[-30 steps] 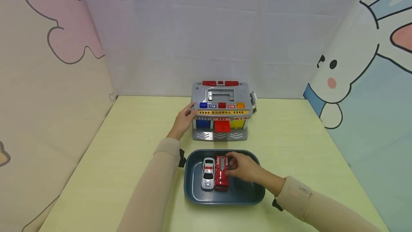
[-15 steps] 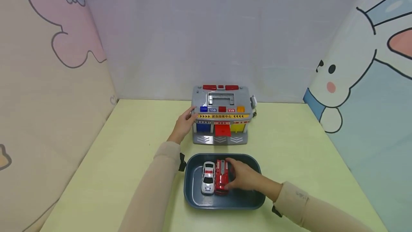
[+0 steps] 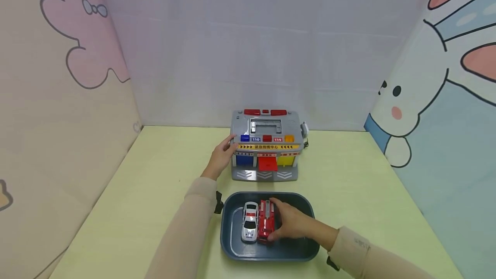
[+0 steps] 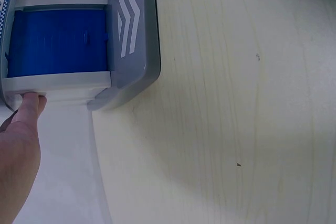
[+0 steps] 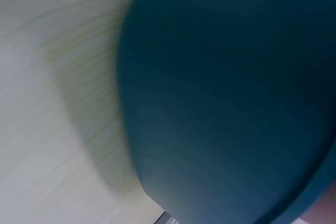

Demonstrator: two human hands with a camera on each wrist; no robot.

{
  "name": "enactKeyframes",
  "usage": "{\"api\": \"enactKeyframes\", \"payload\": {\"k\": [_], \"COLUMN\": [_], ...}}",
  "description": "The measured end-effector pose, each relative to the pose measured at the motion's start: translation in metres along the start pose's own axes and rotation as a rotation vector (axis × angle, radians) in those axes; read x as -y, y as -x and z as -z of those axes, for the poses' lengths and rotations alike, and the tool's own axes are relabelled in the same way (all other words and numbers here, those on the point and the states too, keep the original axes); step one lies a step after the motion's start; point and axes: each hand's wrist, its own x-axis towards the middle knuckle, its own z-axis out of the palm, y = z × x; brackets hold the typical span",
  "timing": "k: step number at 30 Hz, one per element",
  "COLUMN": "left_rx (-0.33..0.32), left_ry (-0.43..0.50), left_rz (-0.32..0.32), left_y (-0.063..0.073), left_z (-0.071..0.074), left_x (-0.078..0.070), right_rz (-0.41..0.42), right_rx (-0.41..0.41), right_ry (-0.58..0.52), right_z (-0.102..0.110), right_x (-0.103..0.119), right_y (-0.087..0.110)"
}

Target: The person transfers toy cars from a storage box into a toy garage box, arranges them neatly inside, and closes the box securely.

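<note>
My right hand [image 3: 292, 222] reaches into the dark blue tray [image 3: 228, 244] and grips the red toy fire truck [image 3: 266, 221] lengthwise, fingers at its far end and thumb at its near end. Beside the truck on the left lies a white toy police car [image 3: 249, 222]. At the grey toy emergency station [image 3: 242, 129], my left hand [image 3: 220, 156] touches the left side near the roof edge. The left wrist view shows its fingers [image 4: 31, 106] straight against the wall by the blue door [image 4: 58, 43]. The tray's outer wall [image 5: 220, 103] fills most of the right wrist view and hides the truck.
The station stands behind the tray, with a red ramp-like flap [image 3: 268, 164] lowered at its middle bay and a yellow door [image 3: 286, 161] on its right. A pale wood-grain table [image 3: 155, 193] carries both. Printed fabric walls close off the back and sides.
My right thumb has slid from the truck's side to its near end, so the hand now spans the truck. The left hand stays at the station. The head view has tilted upward slightly.
</note>
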Motion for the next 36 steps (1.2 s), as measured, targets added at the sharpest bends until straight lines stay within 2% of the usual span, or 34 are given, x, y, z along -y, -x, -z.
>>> {"api": "enactKeyframes", "payload": {"k": [4,14,23,36], "left_rx": [-0.006,-0.019,-0.015,-0.003], "left_ry": [-0.006,-0.018,0.0,-0.009], "left_rz": [-0.018,-0.011,-0.007,-0.017], "left_y": [0.0,0.003,0.003,0.003], "left_z": [0.0,0.0,-0.002,0.0], "left_x": [0.001,-0.001,-0.002,-0.001], "right_rz": [-0.008,-0.066,-0.142,-0.148], "right_rx": [0.003,0.013,-0.012,-0.009], "right_ry": [-0.016,-0.083,-0.409,-0.583], "right_z": [-0.003,-0.008,-0.015,-0.015], "right_x": [-0.001,0.002,-0.002,-0.004], "right_y": [-0.001,0.0,0.002,0.005]}}
